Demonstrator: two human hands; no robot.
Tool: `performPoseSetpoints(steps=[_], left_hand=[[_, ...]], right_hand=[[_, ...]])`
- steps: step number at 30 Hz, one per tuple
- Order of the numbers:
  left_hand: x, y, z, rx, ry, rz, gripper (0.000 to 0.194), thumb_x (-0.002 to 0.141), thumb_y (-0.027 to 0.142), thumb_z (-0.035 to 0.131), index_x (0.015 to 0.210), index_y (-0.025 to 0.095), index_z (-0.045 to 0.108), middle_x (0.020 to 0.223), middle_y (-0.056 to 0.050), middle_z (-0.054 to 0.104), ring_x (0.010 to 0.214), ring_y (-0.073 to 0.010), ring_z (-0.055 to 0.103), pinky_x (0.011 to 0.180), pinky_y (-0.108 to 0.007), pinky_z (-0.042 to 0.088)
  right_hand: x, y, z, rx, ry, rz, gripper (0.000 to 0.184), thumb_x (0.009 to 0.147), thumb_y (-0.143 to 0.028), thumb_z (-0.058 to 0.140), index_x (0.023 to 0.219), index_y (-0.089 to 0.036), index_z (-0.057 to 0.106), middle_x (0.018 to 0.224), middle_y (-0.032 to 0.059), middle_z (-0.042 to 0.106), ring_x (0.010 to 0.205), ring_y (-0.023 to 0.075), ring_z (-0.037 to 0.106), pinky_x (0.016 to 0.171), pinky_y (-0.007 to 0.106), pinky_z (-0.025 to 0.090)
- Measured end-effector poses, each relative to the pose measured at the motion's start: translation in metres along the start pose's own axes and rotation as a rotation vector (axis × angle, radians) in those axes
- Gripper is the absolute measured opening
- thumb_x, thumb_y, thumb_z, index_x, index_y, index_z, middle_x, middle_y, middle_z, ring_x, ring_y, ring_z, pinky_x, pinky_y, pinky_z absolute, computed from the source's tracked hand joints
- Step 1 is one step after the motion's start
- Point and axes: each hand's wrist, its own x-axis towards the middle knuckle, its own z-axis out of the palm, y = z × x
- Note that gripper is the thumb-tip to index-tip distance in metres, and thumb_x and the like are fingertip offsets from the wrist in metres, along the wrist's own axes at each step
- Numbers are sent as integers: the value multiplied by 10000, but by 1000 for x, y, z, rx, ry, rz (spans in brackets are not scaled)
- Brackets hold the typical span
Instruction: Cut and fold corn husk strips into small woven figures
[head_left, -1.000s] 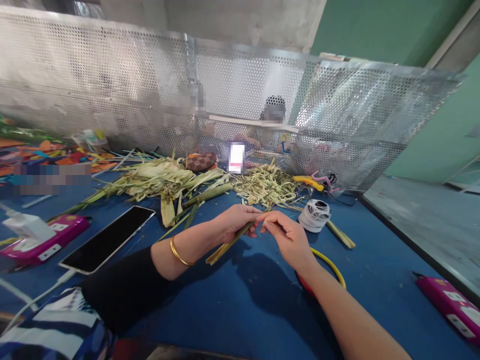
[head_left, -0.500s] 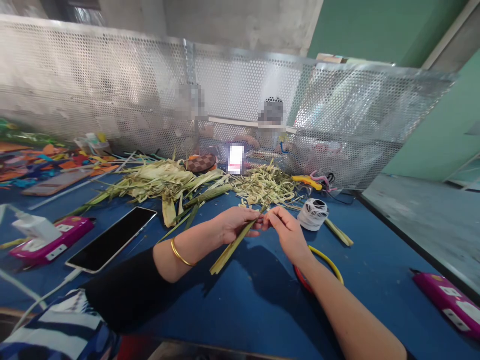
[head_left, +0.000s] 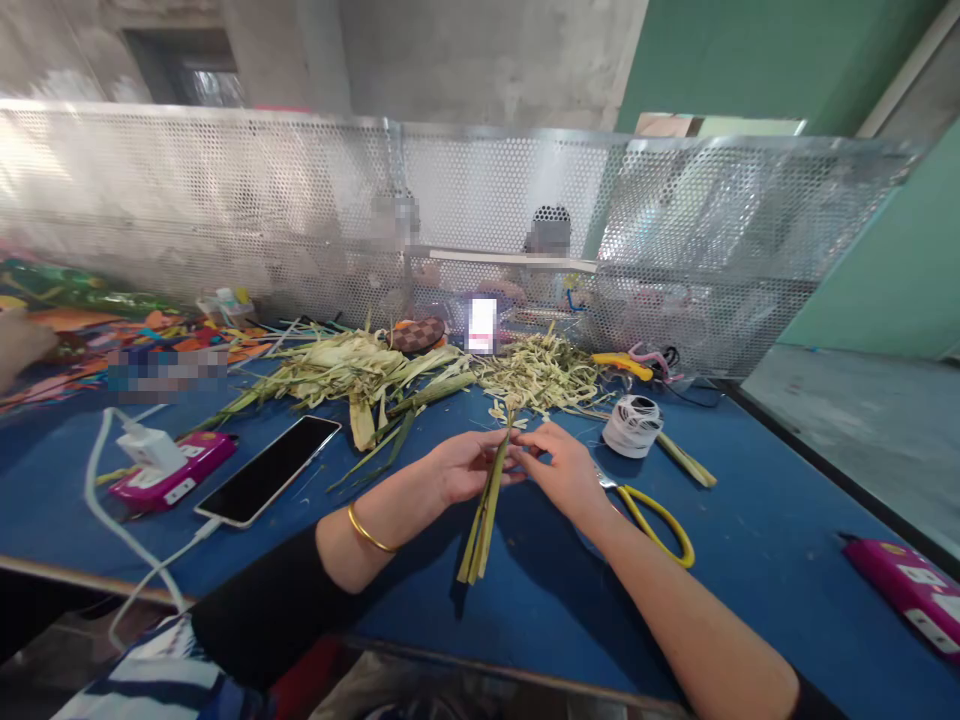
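At the left edge, another person's hand (head_left: 24,348) is showing beside bright scraps (head_left: 82,318). Nearer, a pink power strip (head_left: 196,467) is lying on the blue table (head_left: 780,540), and a white plug (head_left: 154,447) is sitting in it. Next, a black phone (head_left: 271,468) is lying flat, with a white cord (head_left: 207,529) joining its near end. Farther back, a heap of long, pale green leaves (head_left: 330,365) is spreading out.

In the middle, the left hand (head_left: 466,467) is holding a thin bunch of leaf strips (head_left: 481,535) — its fingers are curling around the upper part, and the loose ends are pointing to the near side. The right hand (head_left: 559,468) is meeting the left fingers there. Its fingertips are sitting close together — one cannot tell if they are pinching anything.

Beyond both hands, small curly shreds (head_left: 544,370) are lying in a pile. To the right, a roll of white thread (head_left: 631,432) is resting, and yellow-handled scissors (head_left: 685,550) are lying nearer, partly hidden by the right arm. Another pink power strip (head_left: 904,590) is lying at the right edge.
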Motion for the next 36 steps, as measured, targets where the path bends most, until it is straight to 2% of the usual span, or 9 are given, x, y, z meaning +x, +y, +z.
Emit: performPoseSetpoints(steps=[4,9,13,17,22,25,29,32,36], left_hand=[[-2,-5,5,-59,-4,-3,197,898,131,478,747,121,604,642,2,594,600,-91,568,765,-271,505],[1,-8,2,-74,-5,-31,188,894,129,490,737,118,594,595,12,576,586,-96,563,751,-273,504],[3,-6,-3,-63,6,-44,197,895,131,486,740,120,608,584,8,577,560,-94,553,759,-282,509],[5,-7,-6,15,108,16,154,865,133,527,742,131,619,590,10,591,564,-94,562,732,-259,514],[11,-21,-7,258,220,178,23,783,172,628,775,150,627,615,21,596,523,-84,536,612,-217,486],[17,-30,-11,481,281,300,94,755,163,629,848,151,624,616,28,581,514,-87,516,561,-214,448],[25,-37,-19,940,332,584,204,690,131,630,892,160,642,729,6,630,648,-115,558,623,-221,439],[26,-37,-22,1187,372,755,233,650,103,617,861,186,673,826,1,651,732,-127,564,683,-227,433],[25,-36,-22,1289,335,761,105,702,184,603,730,196,704,766,2,661,713,-134,573,651,-225,412]], right_hand=[[-3,-1,10,-57,-4,6,86,767,-259,633,731,-233,707,679,9,507,643,168,500,591,286,402],[-4,0,14,-50,13,51,246,778,-243,591,536,-206,569,620,-5,448,605,154,449,566,277,342],[0,-1,5,58,-46,65,217,786,-288,569,585,-204,579,648,-7,481,643,155,464,619,281,352],[5,-4,-6,190,-117,178,221,791,-334,529,623,-201,583,638,-16,504,634,146,459,632,283,346],[6,-9,-9,331,-222,296,259,758,-367,530,563,-198,539,565,-26,485,617,138,451,636,280,344],[5,-5,-8,435,-264,404,257,711,-380,564,536,-196,527,539,-30,485,586,126,432,610,274,329],[6,0,-9,487,-306,503,266,668,-412,612,542,-188,542,528,-40,481,554,110,413,595,270,320],[6,0,-7,463,-331,521,295,651,-443,638,547,-183,546,544,-35,499,559,110,431,593,268,325],[5,1,-5,447,-341,507,320,663,-467,638,553,-178,553,545,-29,509,563,109,430,587,263,324]])
